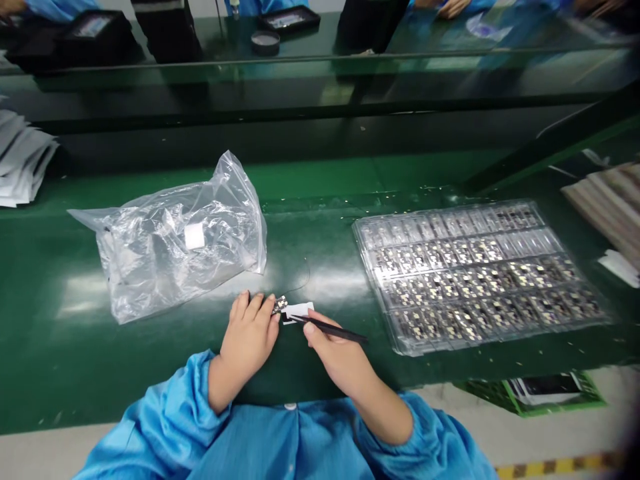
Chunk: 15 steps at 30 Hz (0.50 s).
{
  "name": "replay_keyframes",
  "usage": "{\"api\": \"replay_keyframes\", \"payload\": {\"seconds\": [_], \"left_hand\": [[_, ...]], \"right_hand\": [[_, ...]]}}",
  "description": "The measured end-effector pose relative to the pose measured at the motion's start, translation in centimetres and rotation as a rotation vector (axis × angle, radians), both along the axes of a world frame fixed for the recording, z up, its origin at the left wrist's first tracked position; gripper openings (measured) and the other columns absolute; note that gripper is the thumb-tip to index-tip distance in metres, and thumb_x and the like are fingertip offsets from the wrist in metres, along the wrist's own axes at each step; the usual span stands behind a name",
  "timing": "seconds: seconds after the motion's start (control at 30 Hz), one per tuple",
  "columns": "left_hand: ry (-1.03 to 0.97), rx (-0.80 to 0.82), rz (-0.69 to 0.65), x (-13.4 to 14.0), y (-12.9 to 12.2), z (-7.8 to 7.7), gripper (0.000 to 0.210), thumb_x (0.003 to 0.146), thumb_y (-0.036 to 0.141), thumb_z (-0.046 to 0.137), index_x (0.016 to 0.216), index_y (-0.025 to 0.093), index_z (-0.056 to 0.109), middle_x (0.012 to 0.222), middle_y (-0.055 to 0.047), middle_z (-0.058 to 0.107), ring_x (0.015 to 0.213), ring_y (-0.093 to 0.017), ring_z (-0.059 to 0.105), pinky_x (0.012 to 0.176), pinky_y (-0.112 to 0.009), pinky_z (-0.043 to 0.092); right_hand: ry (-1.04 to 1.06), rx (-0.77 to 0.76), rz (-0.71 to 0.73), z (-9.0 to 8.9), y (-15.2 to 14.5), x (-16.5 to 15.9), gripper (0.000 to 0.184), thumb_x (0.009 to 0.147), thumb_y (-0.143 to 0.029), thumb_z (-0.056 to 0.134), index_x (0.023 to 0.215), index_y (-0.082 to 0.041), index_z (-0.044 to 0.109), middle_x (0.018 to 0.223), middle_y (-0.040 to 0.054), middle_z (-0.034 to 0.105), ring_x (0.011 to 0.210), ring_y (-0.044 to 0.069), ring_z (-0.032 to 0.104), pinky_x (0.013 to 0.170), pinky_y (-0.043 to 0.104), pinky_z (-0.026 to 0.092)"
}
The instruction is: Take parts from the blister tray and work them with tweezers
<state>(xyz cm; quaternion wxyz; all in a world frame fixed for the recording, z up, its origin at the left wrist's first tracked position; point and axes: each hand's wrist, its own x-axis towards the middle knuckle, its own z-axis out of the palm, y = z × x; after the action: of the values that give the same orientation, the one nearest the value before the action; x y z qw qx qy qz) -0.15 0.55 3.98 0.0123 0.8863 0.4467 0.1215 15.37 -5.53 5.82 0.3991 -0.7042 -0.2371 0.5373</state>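
My left hand rests on the green table with its fingers pressed on a small circuit board, most of which the fingers hide. A thin dark wire curves away behind the board. In my right hand is a pair of black tweezers, held pen-like and pointing left. Their tips are over a small white strip with black at its left end, right beside the board. Whether the tips grip the strip is too small to tell.
A clear plastic bag with a white label lies at left. To the right, a clear tray holds rows of several circuit boards. Stacked sheets stand far left. A green crate is below the edge. Co-workers' hands show across the bench.
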Motion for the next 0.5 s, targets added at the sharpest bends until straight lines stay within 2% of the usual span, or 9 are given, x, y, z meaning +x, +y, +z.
{"api": "replay_keyframes", "payload": {"seconds": [0.17, 0.33, 0.5], "left_hand": [[-0.077, 0.062, -0.103, 0.2, -1.7, 0.1, 0.019, 0.078, 0.026, 0.052, 0.093, 0.023, 0.065, 0.095, -0.006, 0.064, 0.101, -0.028, 0.052, 0.086, -0.042, 0.043], [-0.024, 0.052, -0.089, 0.6, -2.1, -0.2, 0.019, 0.077, 0.026, 0.054, 0.093, 0.023, 0.065, 0.098, -0.007, 0.063, 0.1, -0.028, 0.053, 0.086, -0.042, 0.043], [0.003, 0.045, -0.095, 0.7, -2.1, -0.3, 0.02, 0.078, 0.026, 0.053, 0.095, 0.022, 0.064, 0.101, -0.008, 0.063, 0.101, -0.028, 0.053, 0.087, -0.043, 0.043]], "right_hand": [[-0.16, 0.099, 0.016, -0.8, -0.1, -0.4, 0.032, 0.074, -0.042, 0.058, 0.094, -0.018, 0.063, 0.09, 0.0062, 0.066, 0.081, 0.021, 0.062, 0.076, 0.035, 0.049], [-0.293, 0.17, 0.047, -1.2, 0.1, -0.8, 0.021, 0.074, -0.038, 0.057, 0.08, -0.02, 0.064, 0.082, 0.0052, 0.066, 0.076, 0.02, 0.062, 0.074, 0.033, 0.05], [-0.315, 0.19, 0.047, -1.1, 0.2, -0.8, 0.02, 0.074, -0.037, 0.057, 0.081, -0.022, 0.066, 0.084, 0.005, 0.067, 0.08, 0.021, 0.062, 0.078, 0.035, 0.049]]}}
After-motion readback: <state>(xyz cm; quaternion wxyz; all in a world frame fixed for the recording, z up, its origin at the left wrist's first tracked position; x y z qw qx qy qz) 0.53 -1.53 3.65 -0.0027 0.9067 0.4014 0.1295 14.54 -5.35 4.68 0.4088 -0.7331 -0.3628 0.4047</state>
